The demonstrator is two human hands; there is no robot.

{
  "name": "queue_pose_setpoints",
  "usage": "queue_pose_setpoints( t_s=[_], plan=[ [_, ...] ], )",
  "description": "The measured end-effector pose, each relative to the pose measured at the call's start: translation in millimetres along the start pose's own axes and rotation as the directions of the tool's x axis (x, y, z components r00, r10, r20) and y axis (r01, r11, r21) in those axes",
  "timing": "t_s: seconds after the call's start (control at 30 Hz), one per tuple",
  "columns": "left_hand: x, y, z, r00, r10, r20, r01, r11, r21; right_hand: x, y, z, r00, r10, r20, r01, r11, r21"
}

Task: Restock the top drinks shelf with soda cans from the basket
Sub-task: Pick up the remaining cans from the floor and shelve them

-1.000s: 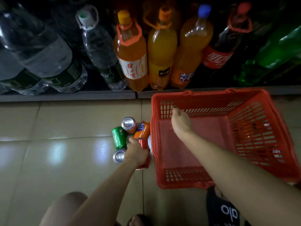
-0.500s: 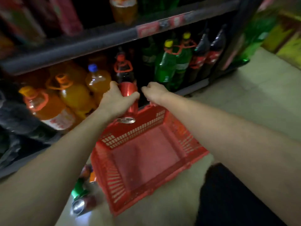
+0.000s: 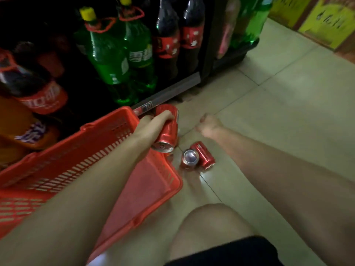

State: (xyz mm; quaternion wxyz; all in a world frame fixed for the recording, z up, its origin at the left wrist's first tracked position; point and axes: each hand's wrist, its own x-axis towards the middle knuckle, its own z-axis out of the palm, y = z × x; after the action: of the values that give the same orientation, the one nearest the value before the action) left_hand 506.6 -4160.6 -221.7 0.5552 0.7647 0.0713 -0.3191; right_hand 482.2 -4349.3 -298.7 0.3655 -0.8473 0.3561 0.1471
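Note:
My left hand (image 3: 151, 125) grips a red soda can (image 3: 166, 134) on its side above the right corner of the red plastic basket (image 3: 80, 156). The basket stands on the floor by the bottom shelf, and its inside shows no cans. Two more red cans rest on the tiles right of the basket: one upright (image 3: 190, 159), one lying beside it (image 3: 204, 155). My right hand (image 3: 208, 126) hovers over the floor above those cans with its fingers curled and nothing in it. The top shelf is out of view.
The bottom shelf holds large green bottles (image 3: 113, 60), dark cola bottles (image 3: 169, 39) and orange bottles (image 3: 21, 129). Yellow cartons (image 3: 326, 22) stand at the far right on the tiled floor (image 3: 288, 112). My knee (image 3: 209, 231) is at the bottom.
The view has swung down and right. My left hand has carried the red can from the shelf front to the basket's right corner. My right hand has left the basket rim. Two red cans came into view.

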Motion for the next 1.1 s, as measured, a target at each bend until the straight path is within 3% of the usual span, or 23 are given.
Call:
queue_pose_setpoints(
  t_s=[0.07,0.17,0.27,0.37,0.43,0.5,0.6,0.67,0.73,0.9,1.1],
  plan=[
    [9,3,16,1.000,-0.019,-0.017,0.019,1.000,0.000,10,29,4,0.999,0.002,0.040,-0.002,1.000,-0.004],
    [21,6,32,0.998,-0.058,-0.037,0.056,0.997,-0.052,17,62,25,0.965,-0.053,0.255,0.052,0.999,0.008],
    [27,6,42,0.995,-0.081,-0.051,0.077,0.993,-0.085,19,77,54,0.896,-0.209,0.392,0.302,0.934,-0.192],
    [32,4,45,0.993,-0.095,-0.066,0.087,0.990,-0.109,12,81,81,0.860,-0.304,0.409,0.422,0.875,-0.237],
    [35,0,45,0.992,-0.100,-0.073,0.089,0.987,-0.132,10,86,95,0.881,-0.357,0.309,0.434,0.871,-0.230],
    [38,-3,43,0.992,-0.100,-0.080,0.088,0.986,-0.139,12,88,98,0.908,-0.350,0.230,0.390,0.907,-0.160],
    [42,-8,36,0.990,-0.114,-0.080,0.098,0.979,-0.180,22,84,81,0.962,-0.164,0.221,0.137,0.982,0.132],
    [41,-7,33,0.992,-0.114,-0.048,0.103,0.976,-0.193,26,81,64,0.960,-0.066,0.274,-0.041,0.929,0.367],
    [40,-3,32,0.994,-0.109,-0.016,0.102,0.966,-0.238,27,76,46,0.938,-0.067,0.339,-0.143,0.819,0.556],
    [33,15,20,0.998,-0.058,-0.022,0.050,0.961,-0.273,13,33,-3,0.884,-0.245,0.399,-0.182,0.606,0.774],
    [-3,75,-33,0.994,0.041,-0.102,-0.074,0.938,-0.338,-43,-70,-56,0.856,-0.345,0.385,-0.165,0.522,0.836]
  ],
)
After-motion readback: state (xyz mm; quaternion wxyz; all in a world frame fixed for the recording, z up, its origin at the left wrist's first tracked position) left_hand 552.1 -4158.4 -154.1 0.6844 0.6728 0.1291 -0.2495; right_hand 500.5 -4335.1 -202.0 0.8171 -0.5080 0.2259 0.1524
